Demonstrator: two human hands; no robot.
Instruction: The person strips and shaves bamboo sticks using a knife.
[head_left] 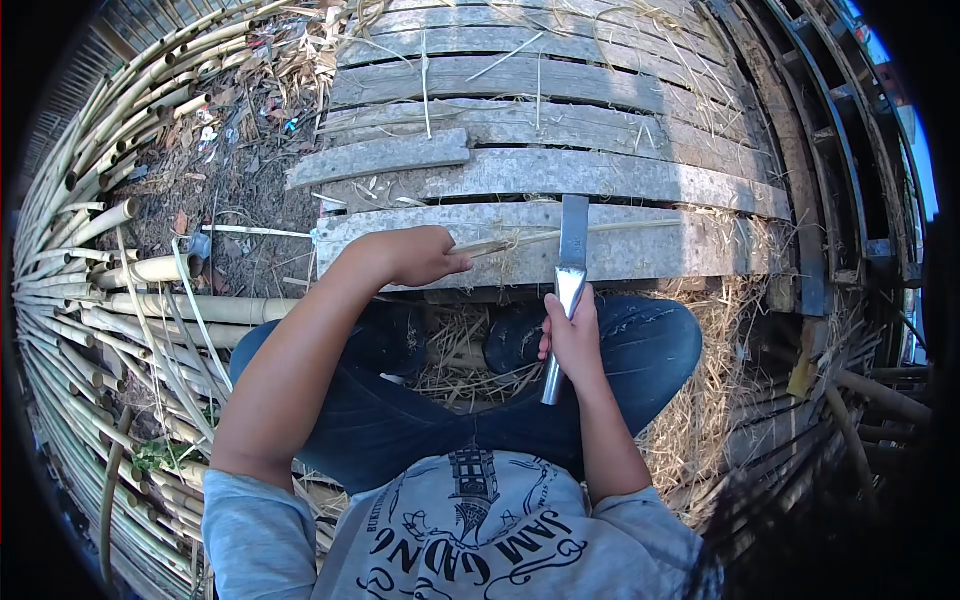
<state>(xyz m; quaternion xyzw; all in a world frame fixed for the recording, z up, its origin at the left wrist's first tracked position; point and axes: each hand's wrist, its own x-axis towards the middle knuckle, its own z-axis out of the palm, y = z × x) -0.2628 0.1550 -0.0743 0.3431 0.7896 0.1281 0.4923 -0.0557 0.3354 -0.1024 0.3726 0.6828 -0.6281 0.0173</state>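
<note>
My right hand is wrapped round the shiny metal handle of a broad-bladed knife. Its flat, square-ended blade points away from me, over the near edge of the slatted wooden platform. At the near edge too, my left hand is closed on one end of a thin bamboo strip. From there the strip runs to the right across the boards and passes behind the blade. Some of the left fingers are hidden under the hand.
Stacked bamboo poles fan out along the left side. A loose short board lies on the platform, with scattered thin strips beyond it. Shavings heap up at the right, beside a timber frame. My bent knees flank the near edge.
</note>
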